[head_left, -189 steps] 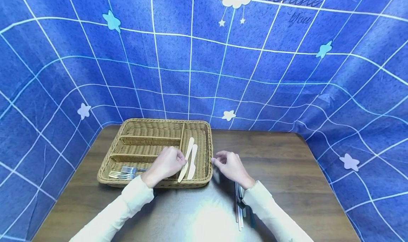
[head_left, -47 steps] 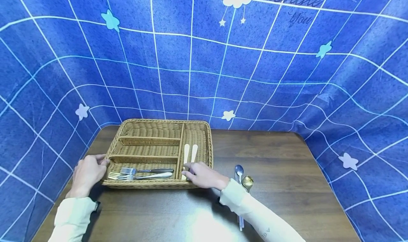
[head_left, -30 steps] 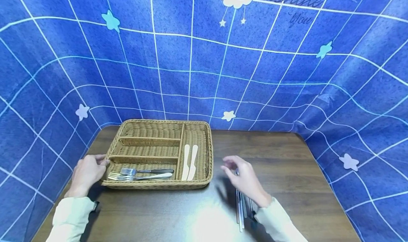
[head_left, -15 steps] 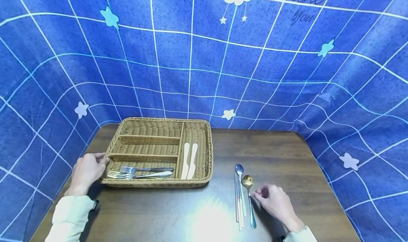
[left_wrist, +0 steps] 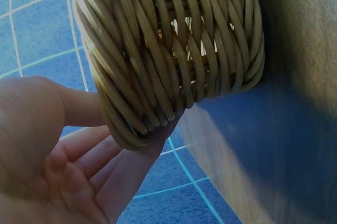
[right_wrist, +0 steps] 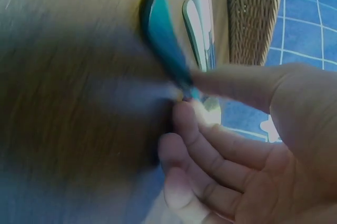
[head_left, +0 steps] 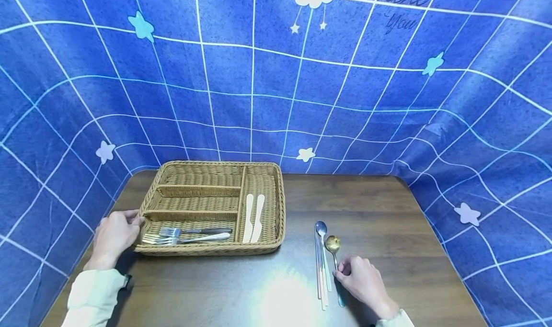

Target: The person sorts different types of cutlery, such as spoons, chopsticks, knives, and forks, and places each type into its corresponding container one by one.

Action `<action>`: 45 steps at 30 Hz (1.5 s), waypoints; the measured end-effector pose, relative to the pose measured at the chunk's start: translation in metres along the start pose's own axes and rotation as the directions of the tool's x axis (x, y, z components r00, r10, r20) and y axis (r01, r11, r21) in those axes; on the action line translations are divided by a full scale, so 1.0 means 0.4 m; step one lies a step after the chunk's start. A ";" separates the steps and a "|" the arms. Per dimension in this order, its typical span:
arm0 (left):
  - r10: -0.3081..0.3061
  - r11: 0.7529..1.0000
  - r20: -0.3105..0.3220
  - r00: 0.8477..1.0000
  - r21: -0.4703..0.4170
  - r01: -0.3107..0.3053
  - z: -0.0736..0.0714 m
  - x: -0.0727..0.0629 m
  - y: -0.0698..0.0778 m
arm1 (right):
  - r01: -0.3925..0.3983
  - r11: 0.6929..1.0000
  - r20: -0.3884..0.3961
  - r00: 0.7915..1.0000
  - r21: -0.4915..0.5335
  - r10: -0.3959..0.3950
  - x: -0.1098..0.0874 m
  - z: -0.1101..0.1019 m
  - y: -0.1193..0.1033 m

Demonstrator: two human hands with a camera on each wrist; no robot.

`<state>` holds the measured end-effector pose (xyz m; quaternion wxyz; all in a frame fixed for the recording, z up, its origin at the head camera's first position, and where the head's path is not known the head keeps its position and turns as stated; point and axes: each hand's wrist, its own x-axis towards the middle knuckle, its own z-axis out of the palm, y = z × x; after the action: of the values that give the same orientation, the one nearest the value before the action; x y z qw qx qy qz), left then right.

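Observation:
My left hand [head_left: 113, 236] holds the left front corner of the wicker basket [head_left: 281, 207], thumb on one side of the rim and fingers on the other in the left wrist view. To the right, my right hand [head_left: 364, 281] pinches a spoon [head_left: 333, 244] with a gold bowl by its handle. That teal handle [right_wrist: 163, 34] lies between thumb and index finger in the right wrist view. Just left of it are a silver spoon [head_left: 321, 227] and some chopsticks [head_left: 319, 276]. Two pale knives [head_left: 247, 221] lie in the basket's right compartment.
Several forks [head_left: 211, 237] lie in the basket's front left compartment. Wooden dividers [head_left: 198, 215] split the basket. A blue curtain [head_left: 276, 102] with a white grid surrounds the brown table [head_left: 353, 197] at its back and sides.
My left hand went from the knives to the basket's left corner. My right hand left the knives, moved right and took hold of the gold-bowled spoon. The knives now lie side by side.

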<state>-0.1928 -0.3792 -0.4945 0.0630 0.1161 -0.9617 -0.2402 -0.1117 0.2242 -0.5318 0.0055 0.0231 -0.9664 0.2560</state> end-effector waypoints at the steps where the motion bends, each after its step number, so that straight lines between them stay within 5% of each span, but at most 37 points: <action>1: -0.001 1.000 -0.002 1.000 0.000 0.001 0.000 -0.001 -0.001 | 0.002 1.000 -0.002 1.000 -0.003 -0.002 0.002 0.002 -0.002; 33: 0.005 1.000 -0.003 1.000 -0.005 -0.005 0.004 -0.005 -0.012 | 0.012 0.999 -0.098 0.995 0.045 -0.007 0.009 -0.007 0.022; 45: -0.005 1.000 -0.007 1.000 -0.006 0.004 0.003 -0.003 -0.014 | 0.113 0.989 -0.111 0.989 0.093 -0.102 0.080 -0.061 -0.010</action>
<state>-0.1908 -0.3830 -0.4982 0.0661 0.1189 -0.9604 -0.2430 -0.1437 0.2317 -0.5079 0.0694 0.0619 -0.9482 0.3039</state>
